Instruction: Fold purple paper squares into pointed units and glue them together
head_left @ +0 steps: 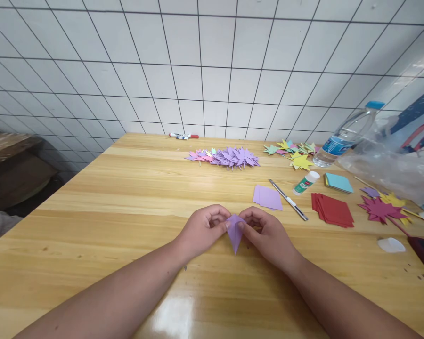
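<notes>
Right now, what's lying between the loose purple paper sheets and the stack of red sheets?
In the head view, a craft knife lies between the purple sheets and red stack.

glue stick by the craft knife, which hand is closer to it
Right. The right hand lies below and left of the glue stick, apart from it. The left hand sits farther left, across the folded purple paper both hands pinch.

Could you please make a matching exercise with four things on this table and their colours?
Things:
1. folded paper between the left hand and right hand
2. square sheets beside the glue stick
3. bottle cap
4. marker by the wall

Colours:
A. blue
B. red and white
C. purple
D. dark red

Pairs: 1-C, 2-D, 3-A, 4-B
</notes>
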The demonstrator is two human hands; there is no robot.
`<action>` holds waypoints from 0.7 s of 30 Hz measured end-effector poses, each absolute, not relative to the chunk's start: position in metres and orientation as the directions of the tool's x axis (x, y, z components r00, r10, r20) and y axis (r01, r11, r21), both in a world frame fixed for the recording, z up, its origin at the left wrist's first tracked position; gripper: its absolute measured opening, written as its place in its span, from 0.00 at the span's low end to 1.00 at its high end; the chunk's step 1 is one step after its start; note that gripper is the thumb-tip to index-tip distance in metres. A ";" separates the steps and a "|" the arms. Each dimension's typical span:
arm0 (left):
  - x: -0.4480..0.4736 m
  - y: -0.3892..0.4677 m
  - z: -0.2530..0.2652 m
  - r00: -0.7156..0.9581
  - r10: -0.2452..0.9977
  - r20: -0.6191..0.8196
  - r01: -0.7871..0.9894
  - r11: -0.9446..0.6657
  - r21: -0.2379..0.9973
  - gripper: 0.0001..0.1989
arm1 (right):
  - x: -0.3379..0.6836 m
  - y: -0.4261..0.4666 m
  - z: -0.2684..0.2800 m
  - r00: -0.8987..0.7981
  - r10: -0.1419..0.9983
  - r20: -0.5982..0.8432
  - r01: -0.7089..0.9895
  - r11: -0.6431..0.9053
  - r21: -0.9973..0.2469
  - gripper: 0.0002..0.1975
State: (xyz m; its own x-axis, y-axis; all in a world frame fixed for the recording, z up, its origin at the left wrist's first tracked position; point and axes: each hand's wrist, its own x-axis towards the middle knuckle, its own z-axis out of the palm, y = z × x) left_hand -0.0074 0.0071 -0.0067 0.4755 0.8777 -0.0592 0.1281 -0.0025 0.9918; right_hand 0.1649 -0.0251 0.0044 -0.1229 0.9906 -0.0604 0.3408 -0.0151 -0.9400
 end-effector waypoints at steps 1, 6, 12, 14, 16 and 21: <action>-0.007 0.007 -0.007 0.475 0.878 -0.059 0.137 -0.007 0.991 0.07 | 0.165 -0.025 0.004 -0.125 0.991 -0.056 0.332 -0.012 -0.943 0.05; -0.008 0.007 -0.006 0.470 0.882 -0.034 0.133 -0.033 0.991 0.05 | 0.165 -0.027 0.004 -0.139 0.986 -0.088 0.254 -0.050 -0.966 0.03; -0.010 0.007 -0.004 0.487 0.871 -0.058 0.101 0.010 0.995 0.04 | 0.167 -0.025 0.001 -0.152 0.982 -0.110 0.235 -0.072 -0.969 0.02; -0.012 0.008 -0.003 0.495 0.866 -0.073 0.063 0.049 0.997 0.06 | 0.167 -0.024 0.000 -0.136 0.990 -0.043 0.241 -0.009 -0.970 0.02; -0.013 0.009 -0.001 0.501 0.859 -0.106 0.064 0.085 0.994 0.09 | 0.166 -0.024 -0.001 -0.124 0.991 0.044 0.280 0.077 -0.957 0.03; -0.011 0.010 -0.002 0.526 0.843 -0.110 0.215 -0.006 0.977 0.15 | 0.166 -0.026 0.001 -0.174 0.957 0.234 0.430 0.287 -0.856 0.07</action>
